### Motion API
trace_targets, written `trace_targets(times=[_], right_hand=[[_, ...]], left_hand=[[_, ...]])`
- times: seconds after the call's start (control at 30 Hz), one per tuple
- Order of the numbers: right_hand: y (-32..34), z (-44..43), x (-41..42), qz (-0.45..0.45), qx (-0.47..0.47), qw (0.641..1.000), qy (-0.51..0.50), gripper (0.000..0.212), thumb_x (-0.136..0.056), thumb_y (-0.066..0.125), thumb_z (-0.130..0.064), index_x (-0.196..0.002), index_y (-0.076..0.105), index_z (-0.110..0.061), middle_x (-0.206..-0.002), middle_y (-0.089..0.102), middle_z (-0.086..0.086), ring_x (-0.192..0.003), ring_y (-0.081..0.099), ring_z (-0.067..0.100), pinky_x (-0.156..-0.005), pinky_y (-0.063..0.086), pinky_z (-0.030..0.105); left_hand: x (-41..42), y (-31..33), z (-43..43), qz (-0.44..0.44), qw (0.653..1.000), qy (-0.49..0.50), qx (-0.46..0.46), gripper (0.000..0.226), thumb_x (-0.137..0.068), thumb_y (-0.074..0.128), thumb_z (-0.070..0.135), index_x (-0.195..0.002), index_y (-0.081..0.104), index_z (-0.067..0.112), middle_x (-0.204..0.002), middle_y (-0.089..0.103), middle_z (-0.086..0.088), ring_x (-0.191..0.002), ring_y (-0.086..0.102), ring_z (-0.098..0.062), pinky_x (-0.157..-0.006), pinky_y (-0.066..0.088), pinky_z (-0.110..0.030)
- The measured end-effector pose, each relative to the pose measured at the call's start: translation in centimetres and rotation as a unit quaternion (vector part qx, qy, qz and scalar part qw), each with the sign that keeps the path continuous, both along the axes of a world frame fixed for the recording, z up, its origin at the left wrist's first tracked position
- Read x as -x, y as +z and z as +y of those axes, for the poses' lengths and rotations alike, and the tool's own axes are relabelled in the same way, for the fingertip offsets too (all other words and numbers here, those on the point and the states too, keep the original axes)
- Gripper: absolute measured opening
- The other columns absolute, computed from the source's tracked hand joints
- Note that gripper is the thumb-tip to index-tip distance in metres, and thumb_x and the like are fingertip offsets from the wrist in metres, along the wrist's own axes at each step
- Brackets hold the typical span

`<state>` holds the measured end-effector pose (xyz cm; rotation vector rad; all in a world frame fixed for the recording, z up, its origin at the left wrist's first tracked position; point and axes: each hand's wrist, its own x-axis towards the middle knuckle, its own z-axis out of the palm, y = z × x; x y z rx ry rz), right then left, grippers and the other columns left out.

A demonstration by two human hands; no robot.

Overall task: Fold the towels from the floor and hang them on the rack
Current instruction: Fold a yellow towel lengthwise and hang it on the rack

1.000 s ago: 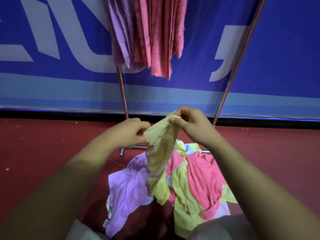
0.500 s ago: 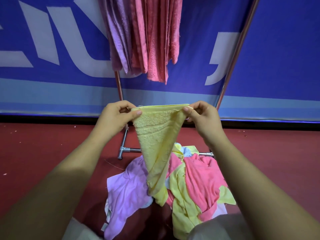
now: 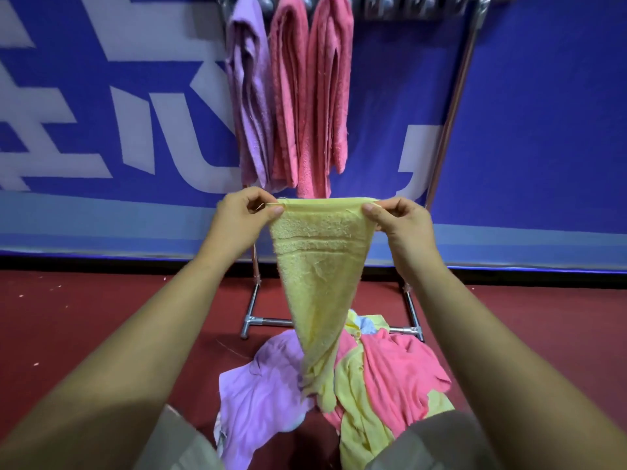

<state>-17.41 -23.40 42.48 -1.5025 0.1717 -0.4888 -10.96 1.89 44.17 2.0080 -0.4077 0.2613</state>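
A yellow towel (image 3: 320, 266) hangs stretched by its top edge between both hands, and its lower end trails into the pile. My left hand (image 3: 242, 218) pinches the left corner and my right hand (image 3: 398, 220) pinches the right corner. Below lies a pile of towels on the red floor: a lilac one (image 3: 261, 398), a pink one (image 3: 397, 374) and a yellow one (image 3: 359, 425). The metal rack (image 3: 451, 106) stands behind the pile. On its top bar hang a folded lilac towel (image 3: 249, 96) and two folded pink towels (image 3: 310, 96).
A blue banner wall (image 3: 543, 130) with white lettering runs behind the rack. The rack's base bar (image 3: 268, 322) lies on the red floor (image 3: 101, 317) just beyond the pile. My knees (image 3: 427, 446) show at the bottom edge.
My hands rose and moved apart, pulling the yellow towel's top edge straight. The view tilted up, so the rack's top bar and the hung towels' folds show.
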Motion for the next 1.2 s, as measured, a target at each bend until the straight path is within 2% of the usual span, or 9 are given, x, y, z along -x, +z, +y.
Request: trace_targets(times=[0.1,0.27,0.33,0.4,0.57,0.77,0.97,1.07,1.2], right_hand=[[6.2,-0.2,0.4,-0.050,0.011,0.999,0.016,0.013,-0.085,0.076,-0.008,-0.079,0.064,-0.008,-0.079,0.068,0.011,-0.078,0.063,0.020,-0.083,0.054,0.041],[17.0,-1.8,1.5,-0.141,-0.123,0.962,0.198,0.012,-0.094,0.063,-0.010,-0.086,0.060,-0.001,-0.075,0.063,0.009,-0.070,0.058,0.020,-0.067,0.048,0.033],[17.8,-2.1,1.6,-0.093,-0.026,0.979,0.177,0.019,-0.091,0.066,-0.010,-0.074,0.058,-0.005,-0.066,0.058,0.006,-0.063,0.053,0.019,-0.063,0.048,0.036],[17.6,-2.3,1.7,-0.061,0.089,0.994,0.030,0.023,-0.084,0.075,-0.009,-0.068,0.059,-0.009,-0.068,0.060,0.010,-0.068,0.057,0.022,-0.072,0.054,0.050],[19.7,-2.8,3.6,-0.111,0.057,0.991,0.042,0.015,-0.085,0.075,-0.005,-0.077,0.063,-0.008,-0.075,0.067,0.008,-0.074,0.066,0.021,-0.085,0.057,0.038],[20.4,-2.8,4.3,-0.103,0.084,0.990,0.054,0.010,-0.087,0.074,-0.005,-0.081,0.065,-0.006,-0.085,0.069,0.013,-0.086,0.069,0.025,-0.094,0.057,0.046],[20.7,-2.6,4.1,-0.124,0.106,0.986,0.033,0.011,-0.087,0.073,-0.003,-0.090,0.064,-0.008,-0.086,0.063,0.011,-0.084,0.065,0.023,-0.090,0.058,0.045],[20.8,-2.6,3.9,-0.108,0.131,0.985,0.023,0.017,-0.086,0.074,-0.002,-0.101,0.067,-0.003,-0.087,0.067,0.010,-0.083,0.068,0.020,-0.090,0.059,0.039],[21.0,-3.2,3.6,-0.079,0.187,0.979,-0.012,0.016,-0.083,0.080,-0.012,-0.094,0.072,-0.003,-0.089,0.073,0.008,-0.079,0.069,0.012,-0.080,0.058,0.028]], left_hand=[[1.0,6.1,-0.2,-0.022,1.000,0.016,0.006,0.011,-0.083,0.076,0.024,-0.076,0.069,0.028,-0.075,0.069,-0.003,-0.070,0.061,-0.012,-0.072,0.050,-0.031],[3.8,17.3,-1.5,0.065,0.957,-0.150,0.239,0.013,-0.095,0.059,0.008,-0.083,0.061,0.013,-0.065,0.067,0.004,-0.056,0.062,-0.004,-0.060,0.052,-0.019],[4.3,18.5,-1.7,0.050,0.983,-0.139,0.109,0.008,-0.092,0.064,0.008,-0.084,0.062,0.010,-0.066,0.066,0.002,-0.054,0.059,-0.004,-0.059,0.051,-0.018],[4.3,18.7,-1.5,-0.006,0.998,-0.068,-0.011,0.006,-0.088,0.071,0.009,-0.084,0.067,0.009,-0.073,0.065,-0.006,-0.068,0.061,-0.012,-0.068,0.052,-0.026],[5.3,21.0,-0.9,-0.063,0.997,-0.042,-0.002,0.005,-0.088,0.072,0.012,-0.089,0.069,0.008,-0.090,0.069,-0.024,-0.081,0.061,-0.023,-0.087,0.055,-0.047],[6.1,22.0,-0.8,-0.094,0.994,-0.028,-0.049,0.008,-0.089,0.072,0.018,-0.093,0.068,0.012,-0.096,0.073,-0.015,-0.083,0.068,-0.019,-0.082,0.058,-0.035],[5.9,22.1,-0.5,-0.126,0.984,-0.027,-0.124,0.018,-0.091,0.069,0.024,-0.109,0.070,0.027,-0.097,0.070,-0.010,-0.095,0.067,-0.027,-0.077,0.050,-0.032],[5.9,22.4,-0.4,-0.119,0.982,-0.034,-0.146,0.008,-0.093,0.066,0.025,-0.096,0.073,0.023,-0.093,0.071,-0.003,-0.090,0.065,-0.020,-0.086,0.054,-0.042],[6.3,22.6,-0.3,-0.096,0.973,-0.085,-0.191,0.011,-0.097,0.059,0.029,-0.089,0.065,0.023,-0.093,0.069,-0.006,-0.084,0.066,-0.021,-0.089,0.056,-0.048]])
